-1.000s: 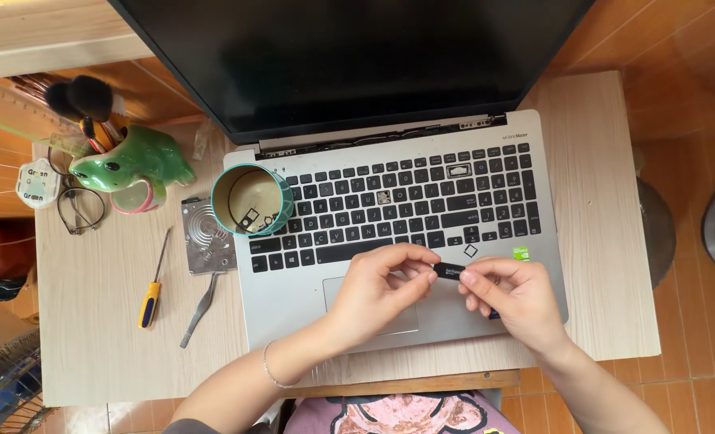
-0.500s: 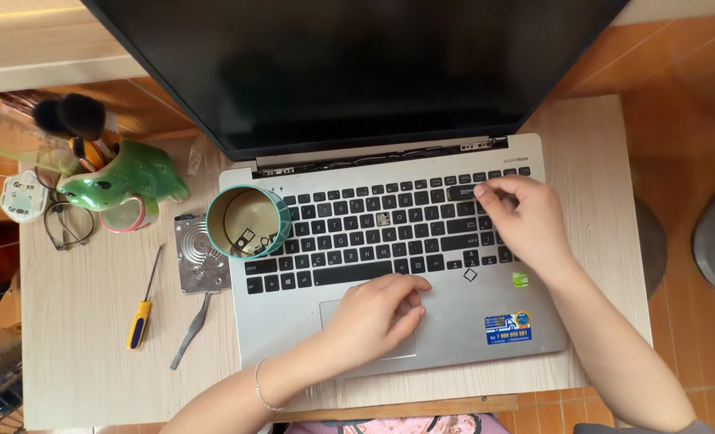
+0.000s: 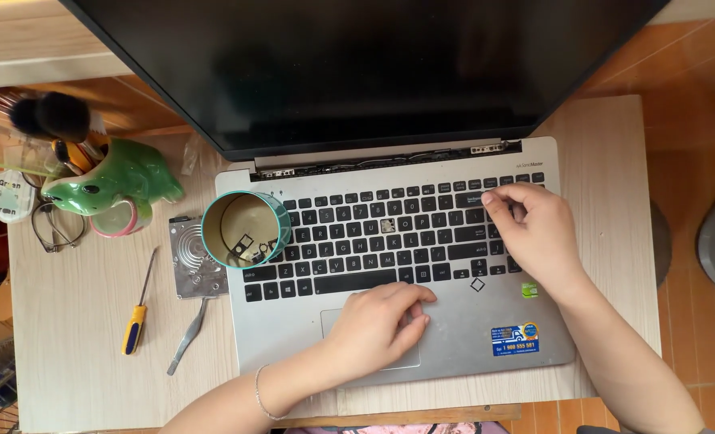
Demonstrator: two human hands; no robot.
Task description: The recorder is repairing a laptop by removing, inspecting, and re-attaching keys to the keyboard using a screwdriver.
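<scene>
The left hand (image 3: 386, 325) lies flat and loose on the touchpad, holding nothing. Farther up, the right hand (image 3: 534, 229) presses its fingertips on a black key (image 3: 471, 200) at the keyboard's top right, maybe pinching it. The laptop (image 3: 454, 337) lies long side left to right, with its screen pointing away.

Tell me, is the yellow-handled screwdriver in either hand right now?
No, the screwdriver lies on the table, while the left hand rests by the touchpad and the right hand presses keys.
</scene>
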